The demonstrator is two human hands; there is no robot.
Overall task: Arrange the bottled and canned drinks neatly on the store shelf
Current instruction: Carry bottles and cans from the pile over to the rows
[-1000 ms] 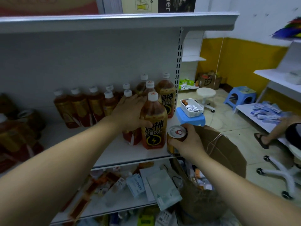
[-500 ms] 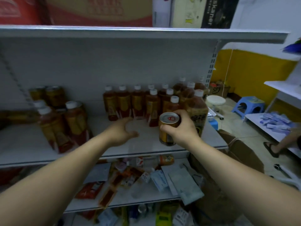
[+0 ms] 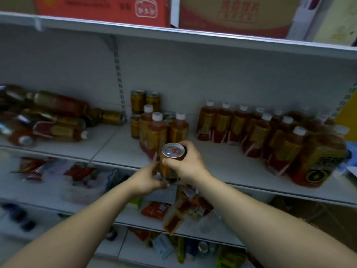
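Observation:
A gold drink can [image 3: 170, 165] with a silver top is upright in front of the white store shelf [image 3: 228, 172]. My right hand [image 3: 188, 163] grips it from the right near the top. My left hand [image 3: 147, 179] holds its lower part from the left. Behind the can stand three white-capped amber bottles [image 3: 156, 132] and several gold cans [image 3: 144, 100]. A neat group of the same bottles [image 3: 255, 128] fills the shelf's right side. Toppled bottles and cans [image 3: 54, 117] lie in a heap at the left.
Red and tan cartons [image 3: 231, 12] sit on the top shelf. The lower shelf [image 3: 63, 192] holds loose snack packets and small boxes. A brown paper bag [image 3: 316, 213] shows at the lower right.
The view has swung left along the shelf. My right hand has carried the can leftward, and my left hand, open before, has closed on the can's lower part.

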